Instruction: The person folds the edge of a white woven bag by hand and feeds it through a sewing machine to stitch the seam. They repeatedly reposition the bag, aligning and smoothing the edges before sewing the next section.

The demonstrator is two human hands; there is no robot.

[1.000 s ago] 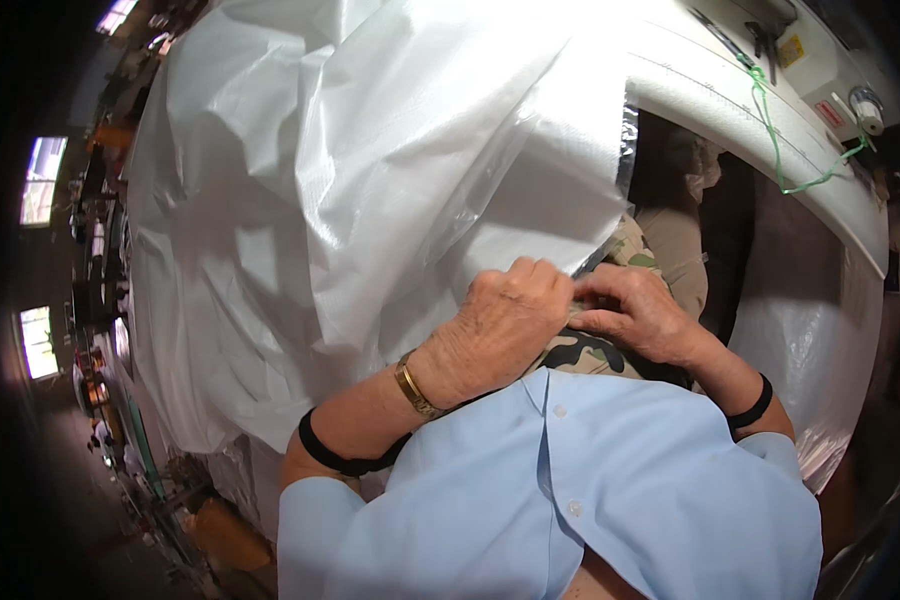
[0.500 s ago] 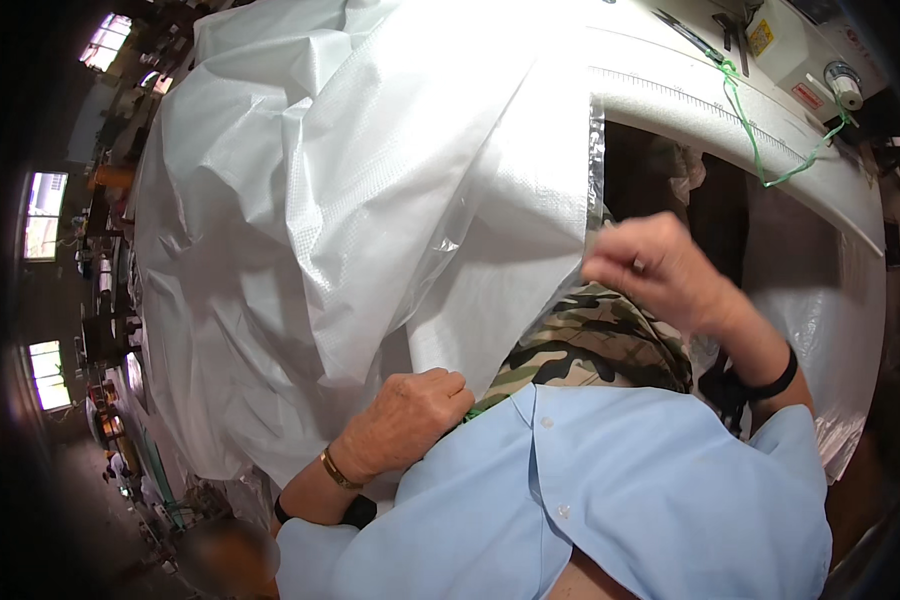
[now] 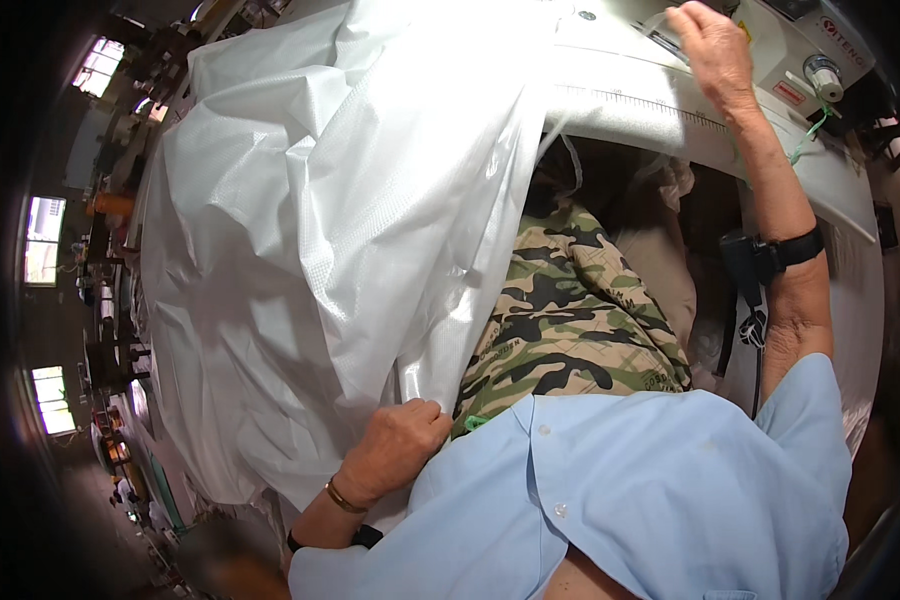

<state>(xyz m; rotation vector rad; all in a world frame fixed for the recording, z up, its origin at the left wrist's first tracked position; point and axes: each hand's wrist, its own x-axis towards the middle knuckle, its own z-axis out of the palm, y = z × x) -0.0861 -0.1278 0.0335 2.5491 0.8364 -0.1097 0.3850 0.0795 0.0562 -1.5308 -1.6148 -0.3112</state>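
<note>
A large white woven plastic sheet (image 3: 240, 200) lies in folds across the left and middle. My left hand (image 3: 395, 450) is closed on its near edge, beside my lap. My right hand (image 3: 715, 55) reaches to the far right, over the white table (image 3: 620, 75), close to the sewing machine. Its fingers are bent and pressed together; what they hold, if anything, is too small to make out. A dark slim tool (image 3: 667, 44) lies on the table just beside those fingertips.
The white sewing machine (image 3: 775, 60) with its round tension knob (image 3: 823, 78) stands at the far right. A green cord (image 3: 810, 138) hangs there. Ruler marks (image 3: 650, 103) run along the table edge. My camouflage trousers (image 3: 570, 320) show beside the sheet.
My right hand has moved from above my lap to the far table by the machine. The sheet's right edge has shifted left, uncovering more of my lap. My left hand keeps its hold.
</note>
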